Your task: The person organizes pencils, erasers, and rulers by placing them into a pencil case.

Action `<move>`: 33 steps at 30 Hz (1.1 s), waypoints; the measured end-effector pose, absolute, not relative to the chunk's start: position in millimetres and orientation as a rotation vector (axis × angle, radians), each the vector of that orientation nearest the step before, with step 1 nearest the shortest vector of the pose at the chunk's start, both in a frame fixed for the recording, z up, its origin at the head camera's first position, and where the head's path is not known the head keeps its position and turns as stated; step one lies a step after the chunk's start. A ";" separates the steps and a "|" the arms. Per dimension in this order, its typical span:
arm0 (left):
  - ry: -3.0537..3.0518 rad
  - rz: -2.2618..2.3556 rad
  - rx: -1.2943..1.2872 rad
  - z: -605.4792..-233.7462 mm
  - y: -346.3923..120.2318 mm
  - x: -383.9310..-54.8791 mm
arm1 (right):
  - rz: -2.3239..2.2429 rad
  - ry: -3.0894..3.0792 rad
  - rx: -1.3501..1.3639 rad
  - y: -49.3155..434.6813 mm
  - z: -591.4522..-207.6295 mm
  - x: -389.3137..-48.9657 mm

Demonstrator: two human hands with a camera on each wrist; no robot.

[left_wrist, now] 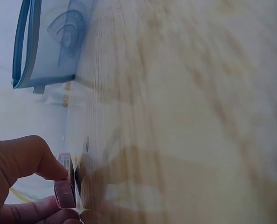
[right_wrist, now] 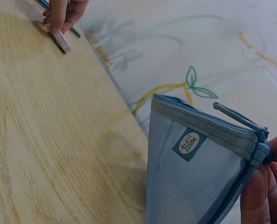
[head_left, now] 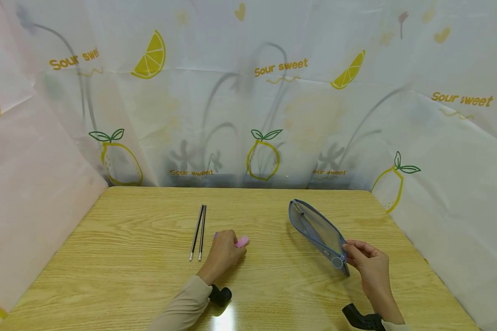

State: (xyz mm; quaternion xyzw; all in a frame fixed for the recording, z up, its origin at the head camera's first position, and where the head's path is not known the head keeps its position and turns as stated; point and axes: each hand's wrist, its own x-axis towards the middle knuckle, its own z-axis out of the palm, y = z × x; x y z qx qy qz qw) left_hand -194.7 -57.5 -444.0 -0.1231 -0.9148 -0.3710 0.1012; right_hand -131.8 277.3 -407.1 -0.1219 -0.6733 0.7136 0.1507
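My left hand [head_left: 225, 252] pinches a pink eraser [head_left: 242, 242] low over the table. In the left wrist view thumb and fingers close on the eraser [left_wrist: 65, 194], and a printed label shows behind its near end. On the right, my right hand [head_left: 372, 265] grips the corner of a blue mesh zip pouch [head_left: 316, 226] by the zipper end. The pouch stands tilted with its mouth unzipped and gaping. Seen from the right wrist, the pouch [right_wrist: 194, 172] has a small round-printed tag and a loop on its zipper pull.
Two dark pencils [head_left: 196, 232] with white ends lie side by side left of my left hand. The wooden table [head_left: 120, 239] runs back to a pale curtain [head_left: 215, 105] printed with lemons, which also hangs along both sides.
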 end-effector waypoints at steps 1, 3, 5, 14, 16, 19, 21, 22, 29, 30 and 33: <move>-2.706 -1.093 -0.364 -443.8 -58.0 -194.8 | 2.045 -1.935 -0.357 277.0 -407.0 -132.0; -2.713 -1.089 -0.366 -443.6 -59.0 -194.9 | 2.059 -1.924 -0.346 278.0 -408.1 -132.6; -2.716 -1.094 -0.373 -443.0 -60.1 -194.8 | 2.066 -1.919 -0.323 282.2 -413.7 -134.9; -2.704 -1.214 -0.444 -440.1 -65.8 -193.7 | 2.059 -1.910 -0.313 303.0 -448.2 -151.2; -2.696 -1.242 -0.452 -439.6 -66.7 -193.2 | 2.070 -1.903 -0.336 304.7 -451.4 -153.4; -2.688 -1.271 -0.461 -439.3 -67.5 -192.9 | 2.071 -1.921 -0.338 301.5 -446.1 -151.3; -2.684 -1.290 -0.463 -438.6 -67.7 -192.6 | 2.074 -1.929 -0.329 296.5 -437.5 -147.2; -2.684 -1.296 -0.462 -438.4 -67.8 -192.6 | 2.072 -1.935 -0.344 293.0 -431.8 -144.9; -2.663 -1.299 -0.444 -435.7 -66.2 -191.5 | 2.081 -1.925 -0.379 293.9 -432.7 -145.2; -2.657 -1.295 -0.444 -435.5 -65.8 -191.7 | 2.074 -1.926 -0.384 293.1 -431.8 -144.9; -2.639 -1.279 -0.455 -434.5 -64.8 -192.0 | 2.072 -1.938 -0.364 292.4 -429.9 -144.2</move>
